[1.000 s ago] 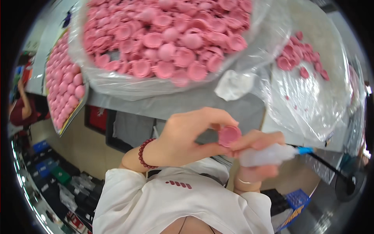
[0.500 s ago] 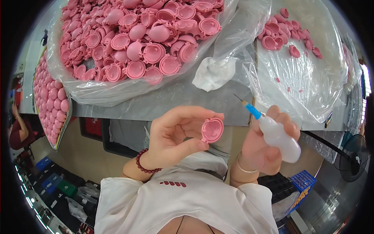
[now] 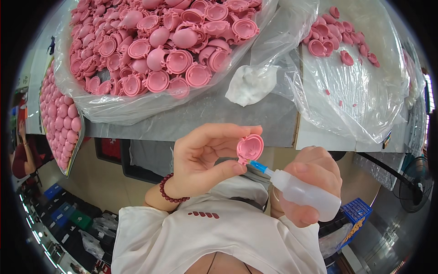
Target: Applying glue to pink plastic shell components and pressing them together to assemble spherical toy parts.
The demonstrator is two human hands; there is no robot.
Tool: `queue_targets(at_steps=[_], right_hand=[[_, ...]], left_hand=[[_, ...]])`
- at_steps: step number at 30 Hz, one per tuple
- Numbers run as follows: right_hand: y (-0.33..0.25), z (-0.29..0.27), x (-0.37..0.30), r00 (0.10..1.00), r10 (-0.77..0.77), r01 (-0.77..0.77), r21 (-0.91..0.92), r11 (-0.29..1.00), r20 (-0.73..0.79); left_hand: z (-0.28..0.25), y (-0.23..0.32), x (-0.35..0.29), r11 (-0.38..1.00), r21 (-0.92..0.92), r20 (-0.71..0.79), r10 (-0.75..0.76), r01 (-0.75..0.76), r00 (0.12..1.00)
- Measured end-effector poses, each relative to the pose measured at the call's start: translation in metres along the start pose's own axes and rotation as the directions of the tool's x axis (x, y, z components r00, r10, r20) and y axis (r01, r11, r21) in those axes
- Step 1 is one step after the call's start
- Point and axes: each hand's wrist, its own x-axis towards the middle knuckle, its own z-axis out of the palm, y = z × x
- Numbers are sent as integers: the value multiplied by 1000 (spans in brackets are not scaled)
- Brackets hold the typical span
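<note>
left hand [image 3: 194, 160] has a pink shell [image 3: 251, 147] pinched between thumb and fingers, right hand [image 3: 319, 171] is wrapped round a squeeze bottle [image 3: 306, 196], blue tip [image 3: 258, 166] at the shell's lower edge. from where I'm standing, grey counter [image 3: 173, 128] just beyond, more pink shells [image 3: 178, 59] heaped there in clear plastic [image 3: 114, 112]

My left hand [image 3: 200, 153] holds a cup piece [image 3: 250, 147] near the front edge of the worktop [image 3: 271, 125]; to its right, my right hand [image 3: 317, 176] holds a squeeze bottle [image 3: 303, 192], its tip at the piece's lower edge. Beyond my left hand, a bag [image 3: 123, 109] on the worktop holds a large heap [image 3: 159, 50]. Left of it is a tray [image 3: 81, 132] of domes. Right of the bag lies a cloth [image 3: 252, 84]; farther right, a sheet [image 3: 346, 112] bears a small heap [image 3: 331, 39]. A fan [image 3: 415, 187] stands at far right.
</note>
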Motion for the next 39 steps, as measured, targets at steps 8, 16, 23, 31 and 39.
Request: queue_targets(at_steps=[8, 16, 23, 31, 39], right_hand=[[4, -1, 1, 996, -44, 44, -2, 999, -72], [9, 2, 1, 988, -83, 80, -29, 996, -133], [5, 0, 2, 994, -32, 21, -105, 994, -105], [3, -8, -6, 999, 13, -16, 74, 997, 43], [23, -90, 1, 682, -2, -405, -380, 831, -731]], left_hand=[[2, 2, 0, 1000, 8, 15, -4, 4, 1000], [0, 4, 1, 999, 36, 46, -3, 1, 999], [-2, 5, -1, 982, 166, 66, 85, -95, 994], [-3, 0, -1, 958, 207, 30, 195, -197, 980], [-6, 3, 5, 795, -540, 203, -196, 277, 959]])
